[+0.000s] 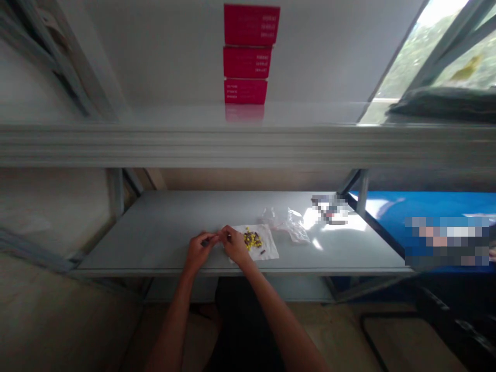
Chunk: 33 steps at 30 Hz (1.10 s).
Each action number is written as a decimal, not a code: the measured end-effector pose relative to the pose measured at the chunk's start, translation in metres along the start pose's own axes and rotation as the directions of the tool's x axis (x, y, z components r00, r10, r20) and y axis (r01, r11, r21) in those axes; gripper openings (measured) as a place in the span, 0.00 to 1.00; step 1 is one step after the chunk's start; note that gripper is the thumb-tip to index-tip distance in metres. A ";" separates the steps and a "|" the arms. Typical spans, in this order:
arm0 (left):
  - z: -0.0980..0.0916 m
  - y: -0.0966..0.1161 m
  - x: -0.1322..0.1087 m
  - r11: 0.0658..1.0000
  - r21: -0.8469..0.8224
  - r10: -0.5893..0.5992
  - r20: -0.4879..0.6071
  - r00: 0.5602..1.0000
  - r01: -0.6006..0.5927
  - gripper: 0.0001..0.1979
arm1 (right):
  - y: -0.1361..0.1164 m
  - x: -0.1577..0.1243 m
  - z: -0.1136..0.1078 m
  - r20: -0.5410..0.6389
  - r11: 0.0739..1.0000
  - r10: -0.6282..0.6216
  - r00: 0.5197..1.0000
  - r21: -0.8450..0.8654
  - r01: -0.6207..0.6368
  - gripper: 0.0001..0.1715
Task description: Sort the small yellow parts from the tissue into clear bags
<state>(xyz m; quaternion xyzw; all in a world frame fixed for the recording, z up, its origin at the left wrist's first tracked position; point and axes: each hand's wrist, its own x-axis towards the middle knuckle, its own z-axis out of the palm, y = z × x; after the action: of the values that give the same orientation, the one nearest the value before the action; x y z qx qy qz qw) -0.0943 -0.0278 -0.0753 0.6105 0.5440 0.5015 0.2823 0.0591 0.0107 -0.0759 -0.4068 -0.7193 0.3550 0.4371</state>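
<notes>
My left hand (198, 251) is closed around a small dark piece (205, 242) above the grey shelf board (155, 227). Fingertips of my right hand (235, 247) are pinched together and meet those of the left; what they grip is too small to make out. Right beside my right hand lies a flat white sheet or bag (271, 250). A heap of small yellow and dark pieces (252, 239) rests on it, with one dark piece (262, 252) lying apart near its front edge.
Crumpled clear plastic bags (296, 227) lie right of the heap. An upper shelf edge (248, 147) crosses above my hands, bearing three stacked red boxes (247, 62). Metal posts (362, 191) stand at the sides. A blurred-out item (329, 209) sits at the back right.
</notes>
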 end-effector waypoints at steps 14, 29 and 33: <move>0.007 -0.005 0.000 0.994 0.087 -0.043 -0.236 0.971 0.065 0.10 | -0.018 0.000 -0.016 -0.012 0.861 0.100 0.995 -0.500 -0.093 0.03; 0.000 -0.011 0.005 0.830 -0.550 -0.132 -0.037 0.991 0.090 0.25 | -0.031 0.022 -0.044 0.065 0.986 -0.167 0.984 0.009 0.167 0.08; 0.001 -0.007 0.002 0.853 -0.520 -0.133 -0.128 0.983 0.047 0.21 | -0.019 0.013 -0.045 0.083 0.992 -0.128 0.988 0.024 0.126 0.10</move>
<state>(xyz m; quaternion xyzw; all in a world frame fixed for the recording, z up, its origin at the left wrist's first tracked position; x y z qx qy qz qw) -0.0968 -0.0238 -0.0814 0.4446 0.4391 0.6620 0.4139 0.0915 0.0211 -0.0385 -0.3409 -0.7582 0.3500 0.4317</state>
